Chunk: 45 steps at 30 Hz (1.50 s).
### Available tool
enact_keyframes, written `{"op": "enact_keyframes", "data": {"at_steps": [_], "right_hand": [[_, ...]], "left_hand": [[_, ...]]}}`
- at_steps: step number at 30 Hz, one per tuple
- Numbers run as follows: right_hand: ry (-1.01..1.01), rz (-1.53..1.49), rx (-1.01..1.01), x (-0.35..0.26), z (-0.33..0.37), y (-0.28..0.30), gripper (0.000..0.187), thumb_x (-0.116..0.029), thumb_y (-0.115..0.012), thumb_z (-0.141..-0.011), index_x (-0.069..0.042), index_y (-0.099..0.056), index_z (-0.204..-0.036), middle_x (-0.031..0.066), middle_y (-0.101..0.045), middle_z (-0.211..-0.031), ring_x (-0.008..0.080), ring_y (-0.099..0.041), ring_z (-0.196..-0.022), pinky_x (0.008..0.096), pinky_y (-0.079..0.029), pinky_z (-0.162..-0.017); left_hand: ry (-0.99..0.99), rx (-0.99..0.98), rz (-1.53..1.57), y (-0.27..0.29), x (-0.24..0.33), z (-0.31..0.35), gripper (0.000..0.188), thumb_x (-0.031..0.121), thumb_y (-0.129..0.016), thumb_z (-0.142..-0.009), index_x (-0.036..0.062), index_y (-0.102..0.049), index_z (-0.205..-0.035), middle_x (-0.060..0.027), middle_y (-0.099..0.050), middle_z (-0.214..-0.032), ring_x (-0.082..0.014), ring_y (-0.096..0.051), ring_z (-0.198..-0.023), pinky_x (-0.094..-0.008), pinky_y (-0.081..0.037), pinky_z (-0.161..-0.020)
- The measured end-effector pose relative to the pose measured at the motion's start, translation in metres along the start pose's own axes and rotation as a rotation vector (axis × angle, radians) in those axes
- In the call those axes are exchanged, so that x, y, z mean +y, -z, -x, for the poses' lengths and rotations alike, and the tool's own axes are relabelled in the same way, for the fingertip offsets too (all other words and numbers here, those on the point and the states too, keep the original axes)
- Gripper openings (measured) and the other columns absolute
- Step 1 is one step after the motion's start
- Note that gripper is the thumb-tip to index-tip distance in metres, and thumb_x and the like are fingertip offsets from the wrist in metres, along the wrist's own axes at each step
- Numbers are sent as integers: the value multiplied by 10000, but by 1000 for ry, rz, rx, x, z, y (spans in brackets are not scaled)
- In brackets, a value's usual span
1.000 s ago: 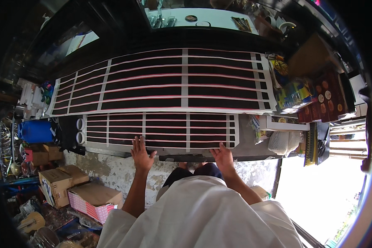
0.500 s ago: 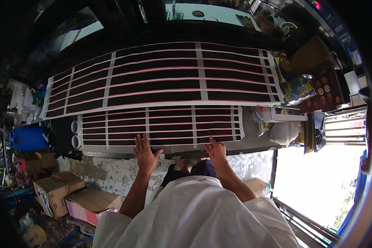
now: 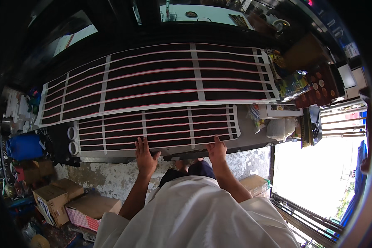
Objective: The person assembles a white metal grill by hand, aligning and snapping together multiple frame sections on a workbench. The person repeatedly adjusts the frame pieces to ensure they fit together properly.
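A black strip sheet point(image 3: 169, 129) with white-and-pink lines and pale cross bands lies flat on a grey bench top point(image 3: 247, 129). My left hand point(image 3: 146, 160) rests at its near edge, palm down, fingers stretched forward and thumb out to the side. Farther right, my right hand point(image 3: 217, 151) touches the same edge with its fingers extended, the index pointing forward. Neither hand holds anything. Behind, a larger sheet point(image 3: 153, 77) of the same striped pattern spreads across the bench, its near edge close to the smaller sheet's far side.
Two white tape rolls point(image 3: 73, 148) stand at the small sheet's left end. A blue container point(image 3: 25, 147) is farther left. Cardboard boxes point(image 3: 53, 198) sit on the floor at lower left. A white box point(image 3: 283, 110) and plastic-wrapped bundle point(image 3: 280, 129) occupy the right end.
The view has tilted slightly, shifting the bench scene. My right hand's fingers now reach further forward onto the small sheet's edge. My left hand's fingers are closer together.
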State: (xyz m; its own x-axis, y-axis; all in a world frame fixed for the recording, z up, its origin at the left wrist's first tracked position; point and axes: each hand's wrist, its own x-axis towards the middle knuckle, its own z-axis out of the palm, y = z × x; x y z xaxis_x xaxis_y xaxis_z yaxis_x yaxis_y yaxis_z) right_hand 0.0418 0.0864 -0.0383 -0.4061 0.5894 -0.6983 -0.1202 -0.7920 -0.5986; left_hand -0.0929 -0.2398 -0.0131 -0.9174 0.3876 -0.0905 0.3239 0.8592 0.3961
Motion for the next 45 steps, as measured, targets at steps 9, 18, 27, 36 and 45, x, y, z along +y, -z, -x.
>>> {"op": "enact_keyframes", "data": {"at_steps": [9,18,27,36,45], "right_hand": [[77,21,173,-69,-36,28,337,-253,-692,-1124,-101,-607,-1414,60,-748,-1075,206,-706,-788,398,-543,-607],[240,56,29,-97,-24,30,199,-192,-749,-1091,-99,-713,-1263,33,-756,-1161,189,-743,-938,349,-594,-766],[33,524,11,-138,-54,49,356,-251,-806,-1042,-61,-719,-1330,56,-775,-1080,181,-749,-983,351,-587,-795],[217,936,-156,-157,-128,33,411,-263,-870,-983,-23,-799,-1309,73,-810,-1120,157,-705,-1008,367,-555,-874],[245,1052,-396,-183,-129,9,336,-330,-855,-976,-58,-840,-1172,-1,-754,-865,109,-650,-760,328,-518,-676]], "left_hand": [[-13,8,15,-2,-3,0,1108,455,-901,-910,87,-291,-1758,-272,-238,-1822,-520,-234,-1673,-685,-350,-1272],[-23,8,3,-3,-5,-1,1113,444,-901,-916,98,-273,-1766,-276,-237,-1821,-531,-223,-1673,-671,-347,-1272],[-21,-9,23,-6,-9,-2,1116,442,-901,-924,109,-259,-1774,-269,-203,-1833,-526,-191,-1683,-680,-318,-1289],[40,-64,2,1,-4,-2,1132,478,-889,-926,113,-246,-1783,-246,-182,-1848,-508,-182,-1693,-692,-294,-1294],[117,146,-30,-8,50,18,1105,492,-852,-940,41,-267,-1761,-272,-220,-1832,-510,-217,-1686,-670,-277,-1308]]}}
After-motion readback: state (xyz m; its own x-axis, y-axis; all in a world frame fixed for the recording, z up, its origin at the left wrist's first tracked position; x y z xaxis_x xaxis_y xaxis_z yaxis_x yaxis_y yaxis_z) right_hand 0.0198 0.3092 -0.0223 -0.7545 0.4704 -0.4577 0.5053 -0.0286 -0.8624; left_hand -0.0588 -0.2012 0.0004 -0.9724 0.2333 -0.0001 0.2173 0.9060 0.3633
